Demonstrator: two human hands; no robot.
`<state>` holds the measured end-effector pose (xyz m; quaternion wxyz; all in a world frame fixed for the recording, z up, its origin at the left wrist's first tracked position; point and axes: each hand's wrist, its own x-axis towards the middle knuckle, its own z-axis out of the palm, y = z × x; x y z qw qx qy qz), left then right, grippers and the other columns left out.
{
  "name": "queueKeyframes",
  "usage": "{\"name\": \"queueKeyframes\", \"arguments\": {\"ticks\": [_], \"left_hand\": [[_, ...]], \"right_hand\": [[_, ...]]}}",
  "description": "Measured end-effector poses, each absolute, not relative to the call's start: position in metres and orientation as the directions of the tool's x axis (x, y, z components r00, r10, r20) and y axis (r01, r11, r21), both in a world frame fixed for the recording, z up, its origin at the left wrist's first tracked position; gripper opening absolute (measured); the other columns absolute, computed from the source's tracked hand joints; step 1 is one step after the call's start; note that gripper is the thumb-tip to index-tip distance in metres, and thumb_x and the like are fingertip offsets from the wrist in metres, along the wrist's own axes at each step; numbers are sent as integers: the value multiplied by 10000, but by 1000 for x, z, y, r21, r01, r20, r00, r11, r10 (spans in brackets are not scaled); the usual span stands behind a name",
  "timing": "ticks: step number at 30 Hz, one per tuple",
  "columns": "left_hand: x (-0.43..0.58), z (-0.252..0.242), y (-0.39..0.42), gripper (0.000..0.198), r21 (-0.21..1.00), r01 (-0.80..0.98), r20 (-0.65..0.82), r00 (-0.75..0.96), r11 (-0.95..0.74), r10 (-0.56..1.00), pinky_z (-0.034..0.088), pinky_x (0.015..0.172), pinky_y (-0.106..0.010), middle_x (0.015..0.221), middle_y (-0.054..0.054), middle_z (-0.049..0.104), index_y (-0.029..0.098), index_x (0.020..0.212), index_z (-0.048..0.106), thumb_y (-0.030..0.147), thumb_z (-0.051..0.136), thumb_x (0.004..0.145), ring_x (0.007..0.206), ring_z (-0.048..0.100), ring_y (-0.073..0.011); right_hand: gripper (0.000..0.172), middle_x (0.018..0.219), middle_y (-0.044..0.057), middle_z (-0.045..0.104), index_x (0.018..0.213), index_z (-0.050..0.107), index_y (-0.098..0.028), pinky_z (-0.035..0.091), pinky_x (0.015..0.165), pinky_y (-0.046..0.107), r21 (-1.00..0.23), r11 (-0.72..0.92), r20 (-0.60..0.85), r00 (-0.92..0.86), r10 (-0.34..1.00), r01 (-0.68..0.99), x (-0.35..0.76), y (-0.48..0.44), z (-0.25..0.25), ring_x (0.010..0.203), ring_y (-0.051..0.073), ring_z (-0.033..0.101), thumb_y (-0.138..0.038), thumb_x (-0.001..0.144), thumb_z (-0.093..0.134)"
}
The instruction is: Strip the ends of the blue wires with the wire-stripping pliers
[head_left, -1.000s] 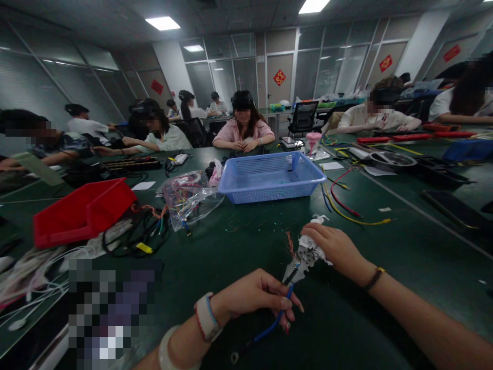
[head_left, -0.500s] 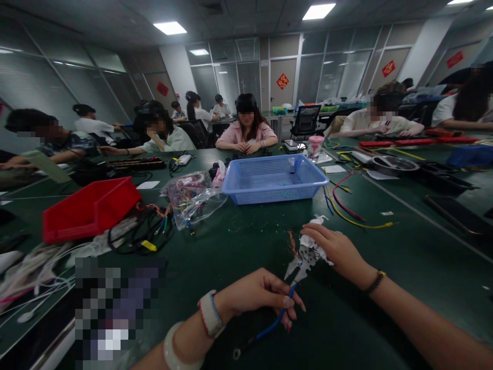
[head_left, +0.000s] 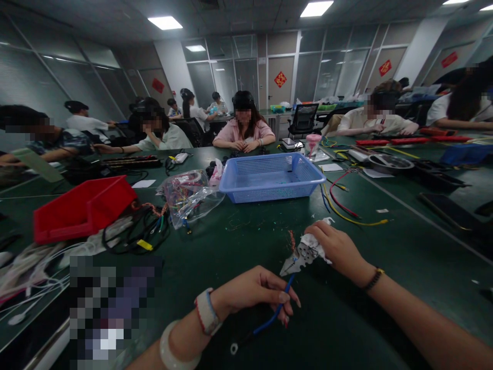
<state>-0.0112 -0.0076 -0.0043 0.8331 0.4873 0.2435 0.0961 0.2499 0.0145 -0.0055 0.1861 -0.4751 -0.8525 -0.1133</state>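
Well, pinching a blue ring-terminal wire in the left fingers, lower centre of frame, and gripping wire strippers with curled right fingers. Probably light, bendy, slickish; best held near its upper end.

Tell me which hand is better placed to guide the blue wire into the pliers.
Probably the left hand: it pinches the blue wire, whose upper end shows close to the pliers. The right hand is taken up gripping the pliers.
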Motion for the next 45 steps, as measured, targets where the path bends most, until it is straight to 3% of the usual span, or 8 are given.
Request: {"name": "queueKeyframes", "arguments": {"ticks": [6, 17, 25, 31, 35, 40, 45], "left_hand": [[-11, -4, -9, 297, 854, 64, -305, 866, 516, 397, 502, 712, -262, 774, -35, 684, 105, 940, 710, 330, 754, 751, 664, 646, -117], [-12, -5, -8, 288, 854, 60, -298, 870, 516, 393, 503, 714, -258, 776, -38, 682, 101, 949, 710, 317, 745, 762, 665, 647, -115], [-12, -5, -9, 279, 859, 88, -323, 858, 505, 399, 494, 724, -269, 781, -33, 680, 110, 927, 707, 328, 742, 757, 680, 649, -122], [-11, -7, -9, 269, 860, 98, -328, 858, 501, 396, 496, 720, -261, 777, -32, 680, 114, 905, 713, 328, 750, 746, 677, 650, -119], [-10, -7, -8, 281, 865, 65, -307, 853, 497, 422, 495, 712, -256, 782, -40, 678, 103, 918, 710, 328, 745, 754, 689, 655, -123], [-9, -8, -9, 289, 868, 46, -299, 843, 494, 446, 494, 697, -259, 782, -45, 677, 104, 904, 703, 336, 756, 739, 697, 657, -133], [-10, -5, -9, 300, 880, -9, -257, 833, 475, 491, 495, 687, -264, 785, -47, 679, 98, 898, 691, 336, 765, 730, 682, 656, -132]], "right_hand": [[521, 1286, 133, 554, 1251, 477, -190, 515, 814, 341, -89, 597, 386, -525, 759, 797, 251, 17, -5, 1008, 210, 632, -68, 746, 520], [353, 1135, 126, 627, 1117, 523, -178, 517, 761, 331, -92, 597, 418, -514, 749, 797, 251, 17, -5, 910, 205, 647, -106, 772, 528], [440, 1167, 98, 608, 1134, 521, -197, 514, 762, 305, -123, 552, 401, -467, 788, 825, 255, 18, -5, 929, 192, 640, -47, 720, 519], [450, 1170, 104, 597, 1139, 506, -184, 521, 756, 332, -74, 449, 473, -365, 802, 891, 274, 24, -1, 955, 231, 625, -59, 706, 515], [391, 1135, 103, 601, 1112, 507, -191, 495, 625, 305, -28, 299, 479, -250, 841, 954, 280, 32, 10, 868, 234, 632, -85, 737, 536], [338, 1087, 149, 599, 1123, 525, -152, 374, 542, 260, 112, 77, 482, -122, 868, 991, 291, 70, 52, 790, 208, 619, -74, 795, 506], [316, 1054, 200, 581, 1168, 508, -49, 319, 574, 252, 127, -8, 499, -57, 864, 992, 307, 125, 94, 803, 180, 610, -63, 864, 422]]}}
